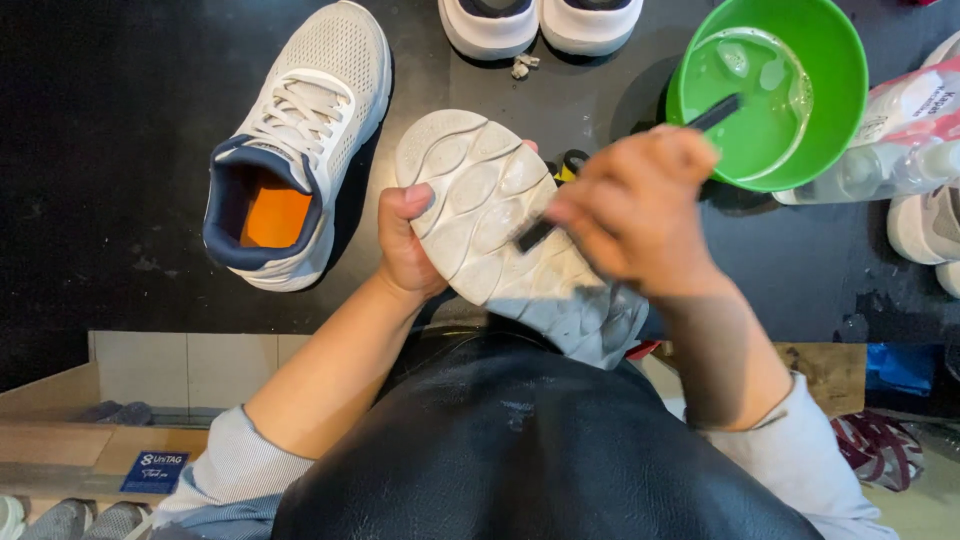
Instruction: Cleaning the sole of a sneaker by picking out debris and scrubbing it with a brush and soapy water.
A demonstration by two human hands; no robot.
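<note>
Glossy black apron (520, 450) fills the bottom of the view, smooth like leather or vinyl. Just above it the left hand (405, 245) is clenched around the edge of an upturned white sneaker (500, 230), its pale lobed rubber sole facing up and greying toward the heel. Over that sole the right hand (635, 210) grips a thin black brush (535, 235), handle end pointing to a green plastic bowl (830, 60) of cloudy water beyond the sneaker, on the right. Beside the bowl lies a clear bottle (900, 140) with a pink and white label. Left of the sneaker sits its mesh mate (300, 150), navy collar, orange insole. Far below left, a small blue rectangular sign (155, 470) rests on wood.
</note>
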